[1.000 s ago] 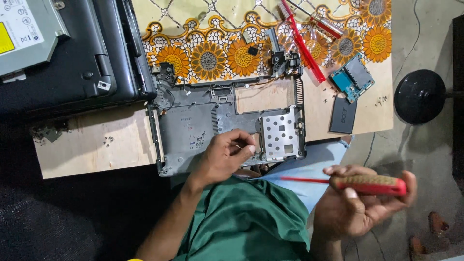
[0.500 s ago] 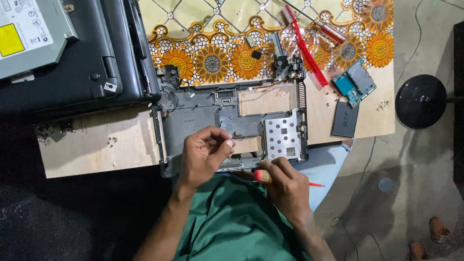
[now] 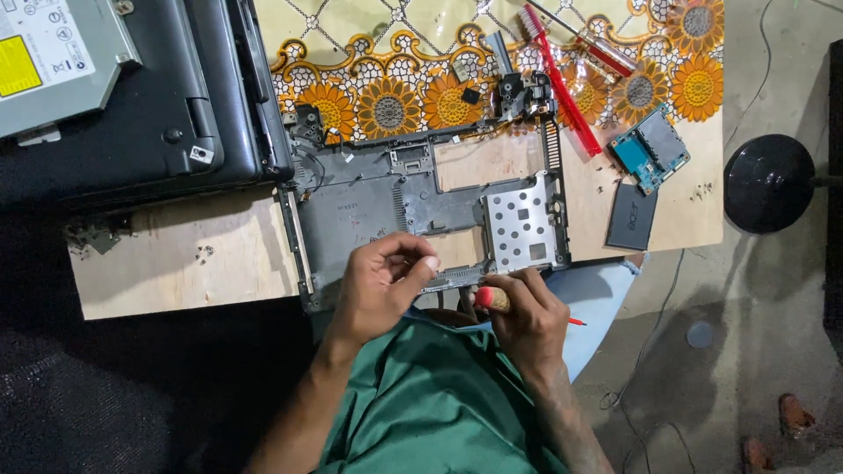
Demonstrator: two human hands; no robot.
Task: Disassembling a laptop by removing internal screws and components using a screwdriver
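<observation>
A stripped grey laptop base [image 3: 369, 206] lies on a plywood board [image 3: 176, 263], with a perforated metal plate [image 3: 521, 226] at its right side. My left hand [image 3: 382, 285] rests on the base's near edge, fingers curled and pinched together; whether it holds a small part I cannot tell. My right hand [image 3: 527, 316] sits just right of it at the same edge, closed around a red-handled screwdriver [image 3: 492, 299] whose tip end sticks out to the right.
A dark laptop lid [image 3: 149, 105] and a silver optical drive [image 3: 53, 61] lie at top left. On the sunflower-patterned cloth [image 3: 386, 79] are a red toothbrush [image 3: 562, 79], another screwdriver [image 3: 597, 48], a blue circuit board [image 3: 650, 149] and a dark cover [image 3: 630, 215]. A black round stand base [image 3: 768, 183] sits right.
My right hand came down from the lower right with the screwdriver to the near edge of the base. My left hand shifted slightly left along that edge.
</observation>
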